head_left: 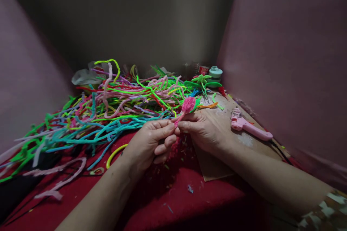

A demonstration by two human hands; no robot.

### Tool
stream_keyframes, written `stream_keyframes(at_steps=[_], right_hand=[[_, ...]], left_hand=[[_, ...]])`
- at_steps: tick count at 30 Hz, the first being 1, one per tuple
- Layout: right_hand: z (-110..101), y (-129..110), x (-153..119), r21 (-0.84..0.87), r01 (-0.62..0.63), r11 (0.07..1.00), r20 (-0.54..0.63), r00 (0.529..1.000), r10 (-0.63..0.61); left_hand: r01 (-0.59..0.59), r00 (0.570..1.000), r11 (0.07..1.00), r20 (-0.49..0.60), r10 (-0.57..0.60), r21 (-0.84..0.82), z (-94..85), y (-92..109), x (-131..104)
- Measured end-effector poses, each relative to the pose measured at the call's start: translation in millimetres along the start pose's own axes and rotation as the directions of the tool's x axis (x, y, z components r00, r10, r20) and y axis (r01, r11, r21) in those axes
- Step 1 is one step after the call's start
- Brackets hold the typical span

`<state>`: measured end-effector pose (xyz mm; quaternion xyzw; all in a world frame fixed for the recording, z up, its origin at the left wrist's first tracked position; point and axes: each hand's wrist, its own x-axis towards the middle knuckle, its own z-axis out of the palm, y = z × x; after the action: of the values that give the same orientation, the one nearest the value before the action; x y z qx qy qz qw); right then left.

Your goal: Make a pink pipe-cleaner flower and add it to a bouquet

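1. The pink fuzzy piece (188, 105) is near the middle of the frame, just above the two hands. It has a fat, round top and a thin pink tail that slants down to the left.
2. The left hand (151, 140) is left of the middle. Its thumb and pointer finger pinch the low end of the pink tail, and its other fingers curl in.
3. The right hand (204, 131) is right of the middle. Its thumb and a finger come close together at the tail too, right next to the left hand's tips. I cannot tell how tightly they squeeze, and some of its fingers are hidden.
4. A green fuzzy bit (197, 104) sits beside the round top. I cannot tell if it is joined on.
5. The pink piece looks very light and soft, and it should not be slippery. The tail looks bendy, so it may hold a new shape. The round top could get squashed by a hard pinch, so the thin tail is the best place to hold it.
6. A big heap of fuzzy sticks (130, 97) fills the middle left. A pink glue gun (252, 129) lies at the right on a brown board (213, 169). Red cloth (173, 202) shows at the bottom.
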<state>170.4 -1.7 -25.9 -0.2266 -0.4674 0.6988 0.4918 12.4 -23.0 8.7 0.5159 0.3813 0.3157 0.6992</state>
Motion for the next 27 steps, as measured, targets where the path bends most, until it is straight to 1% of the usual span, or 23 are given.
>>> stream_keyframes(at_steps=[1,2,3,4,5,6,7,8,9,10,11,12,13,14,15,17,19,20,21,23,25,27], right_hand=[[-0.1,0.3,0.0,-0.005,0.009,1.0,-0.019,1.0,-0.009],[0.0,0.4,0.0,-0.014,0.024,1.0,-0.04,0.999,-0.025],[0.5,0.3,-0.1,-0.022,0.036,0.999,-0.057,0.998,-0.037],[1.3,-0.1,-0.2,-0.025,0.039,0.999,-0.067,0.997,-0.041],[2.4,-0.7,-0.5,-0.02,0.035,0.999,-0.07,0.997,-0.036],[3.7,-1.6,-0.9,-0.017,0.027,0.999,-0.067,0.997,-0.028],[5.2,-2.5,-1.4,-0.024,0.023,0.999,-0.064,0.998,-0.025],[6.6,-3.6,-2.0,-0.044,0.028,0.999,-0.062,0.998,-0.031],[7.8,-4.7,-2.6,-0.073,0.041,0.996,-0.066,0.997,-0.045],[8.8,-5.7,-3.2,-0.104,0.056,0.993,-0.071,0.995,-0.063],[9.4,-6.6,-3.7,-0.13,0.065,0.989,-0.073,0.995,-0.075],[9.7,-7.2,-4.1,-0.148,0.065,0.987,-0.073,0.994,-0.077],[9.6,-7.7,-4.4,-0.155,0.062,0.986,-0.068,0.995,-0.074],[9.3,-7.9,-4.5,-0.162,0.057,0.985,-0.06,0.996,-0.067],[8.8,-7.9,-4.5,-0.164,0.056,0.985,-0.052,0.996,-0.066],[7.5,-7.5,-4.3,-0.149,0.06,0.987,-0.035,0.997,-0.066],[6.4,-7.0,-4.0,-0.125,0.064,0.99,-0.027,0.997,-0.067],[6.0,-6.8,-3.9,-0.116,0.063,0.991,-0.025,0.997,-0.067],[5.7,-6.7,-3.8,-0.11,0.064,0.992,-0.026,0.997,-0.067],[5.0,-6.6,-3.6,-0.109,0.062,0.992,-0.026,0.998,-0.065],[4.1,-6.5,-3.7,-0.116,0.064,0.991,-0.016,0.998,-0.067],[3.4,-6.3,-4.1,-0.121,0.068,0.99,0.008,0.998,-0.067]], left_hand=[[-0.045,0.997,0.99,-0.056,0.053,0.13,1.2,-0.8,0.2],[-0.101,0.983,0.949,-0.115,0.141,0.3,2.3,-2.6,0.6],[-0.152,0.954,0.858,-0.156,0.257,0.49,3.0,-5.3,1.2],[-0.183,0.907,0.718,-0.167,0.387,0.671,3.1,-8.9,2.2],[-0.19,0.852,0.545,-0.139,0.506,0.817,2.6,-13.1,3.4],[-0.176,0.798,0.378,-0.092,0.595,0.909,1.6,-17.4,4.7],[-0.158,0.758,0.24,-0.038,0.651,0.958,0.2,-21.4,5.9],[-0.147,0.731,0.139,0.012,0.682,0.979,-1.3,-24.5,6.9],[-0.148,0.71,0.079,0.05,0.703,0.986,-2.7,-26.6,7.6],[-0.16,0.696,0.058,0.071,0.715,0.985,-3.7,-27.4,7.9],[-0.179,0.688,0.073,0.072,0.722,0.981,-4.3,-26.9,7.8],[-0.197,0.686,0.119,0.05,0.726,0.973,-4.2,-25.4,7.3],[-0.214,0.693,0.19,0.011,0.721,0.958,-3.6,-23.0,6.7],[-0.224,0.709,0.28,-0.041,0.704,0.934,-2.4,-20.0,5.9],[-0.229,0.735,0.381,-0.097,0.671,0.896,-0.8,-16.7,5.1],[-0.221,0.806,0.597,-0.2,0.557,0.771,3.1,-10.2,3.3],[-0.182,0.881,0.791,-0.262,0.395,0.584,7.0,-4.8,1.4],[-0.154,0.911,0.866,-0.271,0.311,0.476,8.5,-2.7,0.5],[-0.128,0.935,0.922,-0.266,0.236,0.366,9.4,-1.1,-0.3],[-0.075,0.971,0.985,-0.212,0.107,0.153,8.9,0.4,-1.1],[-0.013,0.995,0.999,-0.097,0.009,-0.033,4.9,-0.1,-0.8],[0.063,0.997,0.983,0.055,-0.054,-0.175,-1.2,-1.5,0.1]])
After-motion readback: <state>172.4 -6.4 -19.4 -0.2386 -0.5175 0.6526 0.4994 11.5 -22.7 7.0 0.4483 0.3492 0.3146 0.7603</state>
